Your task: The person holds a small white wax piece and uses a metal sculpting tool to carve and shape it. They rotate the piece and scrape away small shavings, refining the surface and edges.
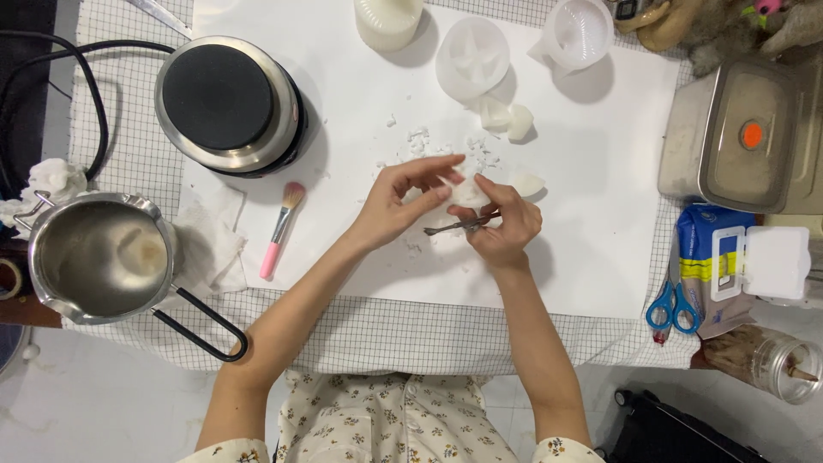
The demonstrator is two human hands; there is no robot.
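The small white wax piece (467,193) sat at the middle of the white paper sheet (600,257), pinched between both hands, and most of it was hidden behind the fingers, so its shape could not be made out. The left hand (396,206) reached in from the left with its fingers (429,171) stretched long and only narrowly parted, the tips resting on the piece. The right hand (501,225) was curled close, its fingers wrapped around a thin metal tool (453,226) whose tip pointed left under the left hand; the tool's handle end was buried in the fist. White crumbs (420,141) lay scattered just above the hands, and a pale lump (529,183) lay just beside the right hand. Farther up stood a white star-shaped mould (472,58) and two more white cups, one cut off by the top edge. A pink-handled brush (281,230) lay left of the hands, well apart, below a round electric hotplate (230,101). A steel pouring pot (99,257) stood at the left edge of the checked tabletop (386,339). To the right, a metal container (741,137), blue scissors (671,307) and a jar (784,369) crowded the edge, partly cut off. The paper right of and below the hands lay open.
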